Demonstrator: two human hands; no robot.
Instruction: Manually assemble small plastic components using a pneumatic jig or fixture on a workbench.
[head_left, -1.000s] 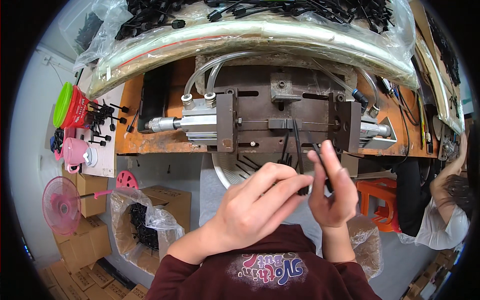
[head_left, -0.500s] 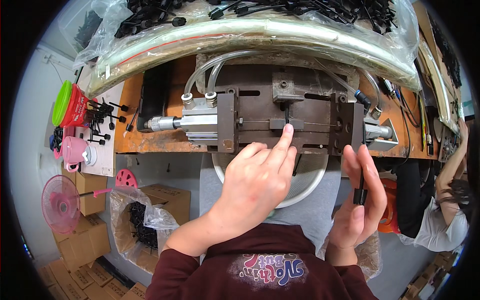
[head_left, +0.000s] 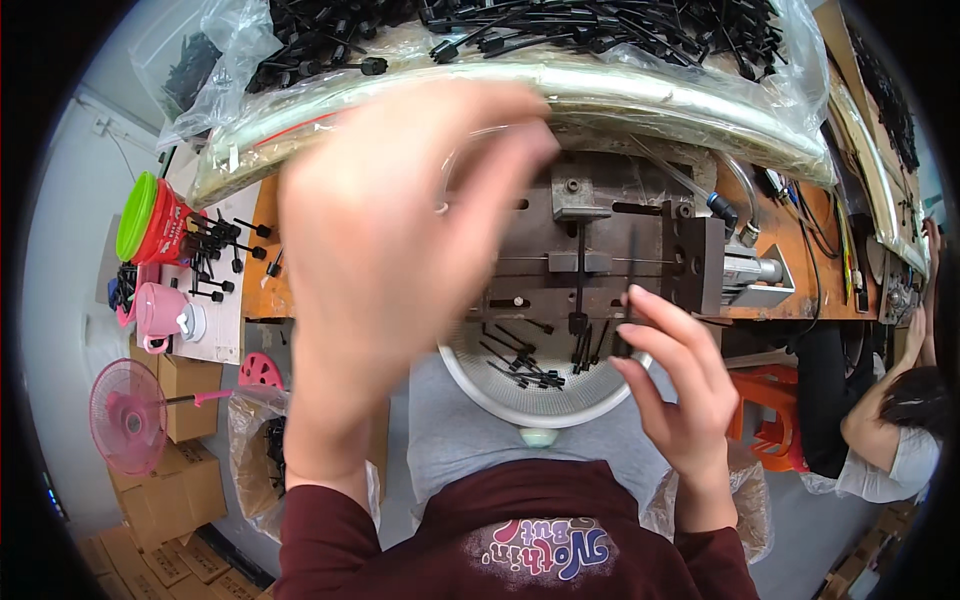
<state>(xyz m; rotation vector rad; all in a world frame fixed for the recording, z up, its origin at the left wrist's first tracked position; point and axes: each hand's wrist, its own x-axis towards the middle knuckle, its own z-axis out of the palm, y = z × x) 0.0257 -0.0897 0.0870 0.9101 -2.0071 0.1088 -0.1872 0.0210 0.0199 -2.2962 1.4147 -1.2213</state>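
Feeding the press fixture (head_left: 600, 250), I pinched a black pin (head_left: 628, 300) in my right hand (head_left: 680, 390) while my blurred left hand (head_left: 390, 250), grip unclear, reached toward the pile.

The blurred left hand (head_left: 400, 260) hides the left half of the metal press fixture (head_left: 620, 250), and the seated co-worker (head_left: 900, 430) is cut by the right edge.

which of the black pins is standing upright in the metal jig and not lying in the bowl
The long black pin standing vertically in the metal jig, just left of the right hand; the others lie loose in the white bowl.
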